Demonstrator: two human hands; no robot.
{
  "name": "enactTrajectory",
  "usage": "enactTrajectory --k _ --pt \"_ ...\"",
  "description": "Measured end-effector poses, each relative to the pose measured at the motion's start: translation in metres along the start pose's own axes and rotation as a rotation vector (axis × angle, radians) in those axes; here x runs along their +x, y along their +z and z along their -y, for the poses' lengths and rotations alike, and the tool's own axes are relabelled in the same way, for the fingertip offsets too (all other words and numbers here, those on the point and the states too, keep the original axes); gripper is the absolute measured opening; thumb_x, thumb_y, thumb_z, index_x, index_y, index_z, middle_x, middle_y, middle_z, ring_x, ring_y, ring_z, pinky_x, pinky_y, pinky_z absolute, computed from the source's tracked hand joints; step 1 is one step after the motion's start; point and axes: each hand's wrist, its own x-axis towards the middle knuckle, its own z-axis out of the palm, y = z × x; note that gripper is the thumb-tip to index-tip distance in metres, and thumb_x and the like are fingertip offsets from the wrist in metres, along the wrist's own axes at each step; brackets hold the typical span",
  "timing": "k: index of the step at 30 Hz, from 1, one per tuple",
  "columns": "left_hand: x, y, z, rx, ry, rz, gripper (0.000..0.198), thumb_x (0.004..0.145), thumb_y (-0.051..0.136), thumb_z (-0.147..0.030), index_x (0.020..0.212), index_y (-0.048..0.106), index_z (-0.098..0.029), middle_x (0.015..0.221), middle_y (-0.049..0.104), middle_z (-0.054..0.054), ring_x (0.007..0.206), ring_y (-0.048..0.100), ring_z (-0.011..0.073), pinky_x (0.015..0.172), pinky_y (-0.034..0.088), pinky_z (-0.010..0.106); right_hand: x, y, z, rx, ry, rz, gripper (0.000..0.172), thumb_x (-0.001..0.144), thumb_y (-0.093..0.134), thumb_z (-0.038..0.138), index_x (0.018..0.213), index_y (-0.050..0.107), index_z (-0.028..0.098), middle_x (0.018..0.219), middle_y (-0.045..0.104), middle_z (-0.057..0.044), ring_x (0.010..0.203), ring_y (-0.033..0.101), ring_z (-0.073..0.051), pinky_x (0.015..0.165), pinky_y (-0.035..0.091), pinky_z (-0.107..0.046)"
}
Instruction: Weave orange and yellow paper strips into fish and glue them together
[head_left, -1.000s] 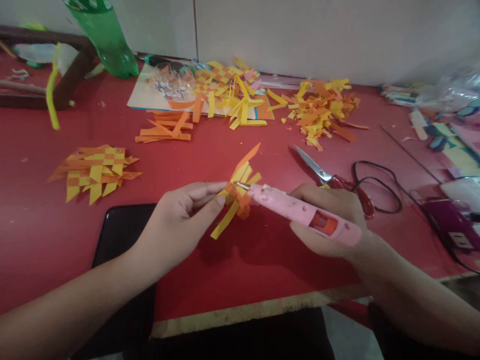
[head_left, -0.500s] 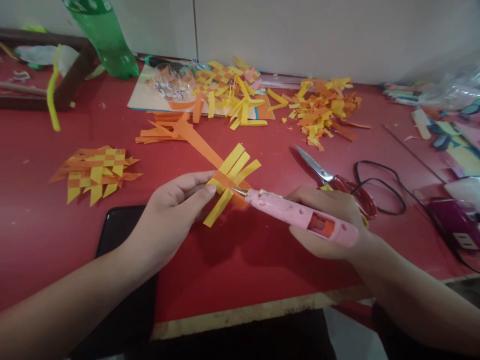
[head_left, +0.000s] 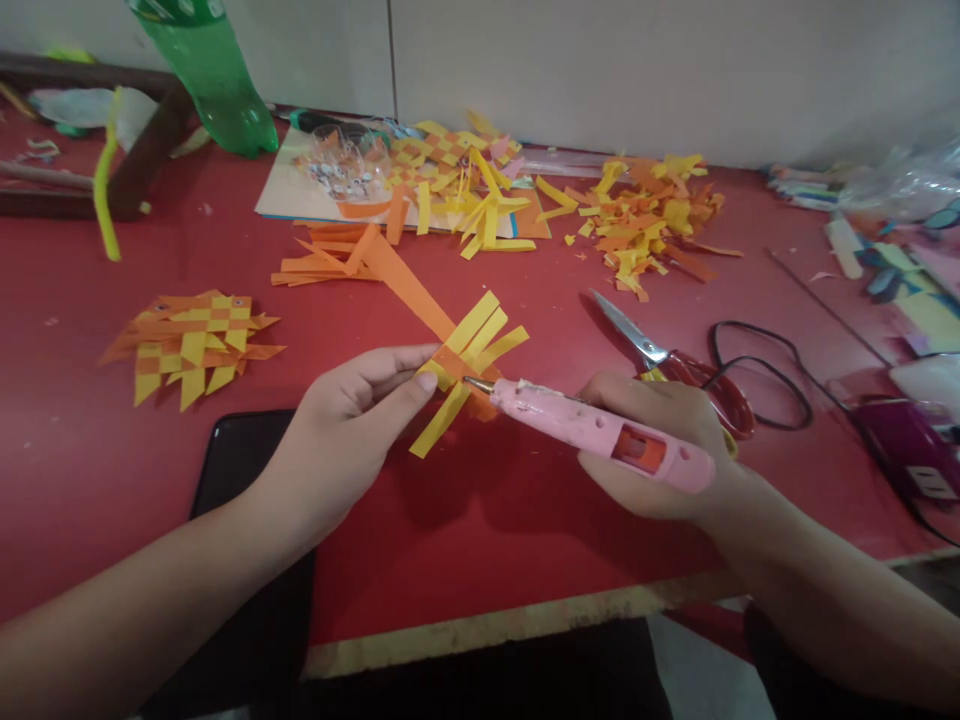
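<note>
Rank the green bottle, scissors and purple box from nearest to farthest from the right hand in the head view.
1. Scissors: just beyond the right hand.
2. Purple box: near the picture's right edge.
3. Green bottle: at the back, upper left.

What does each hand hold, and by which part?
Left hand: woven paper, pinched at its left edge. Right hand: glue gun, gripped beneath its rear half.

paper fish (head_left: 202, 338) left | weave (head_left: 468, 350) centre | scissors (head_left: 652, 354) right | scraps (head_left: 649, 215) behind scissors

I see a green bottle (head_left: 214, 85) beside a brown frame (head_left: 163, 112), and a flat black device (head_left: 234, 465) on the desk (head_left: 420, 590).
</note>
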Motion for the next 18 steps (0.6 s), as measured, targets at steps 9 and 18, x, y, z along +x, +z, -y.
enactTrajectory --k 9,18 --pt "-0.0006 -0.0001 0.0003 0.036 0.012 -0.012 0.018 0.085 0.076 -0.035 0.102 0.078 -0.032 0.111 0.078 -0.002 0.103 0.072 0.0156 0.089 0.058 0.021 -0.0004 0.0006 0.0004 0.016 0.006 0.0 0.012 0.075 0.052 0.016 0.072 0.045 0.024 0.055 0.043 0.005 0.046 0.037 -0.01 0.043 0.03 -0.025" --pt "-0.0015 -0.001 -0.0037 0.216 0.067 -0.083 0.019 0.082 0.077 -0.041 0.098 0.078 -0.03 0.104 0.078 -0.001 0.102 0.071 0.0207 0.092 0.058 0.029 -0.0029 0.0005 -0.0047 -0.03 0.052 0.034 0.007 0.075 0.055 0.019 0.075 0.05 0.023 0.052 0.047 0.006 0.043 0.042 -0.01 0.044 0.031 -0.024"
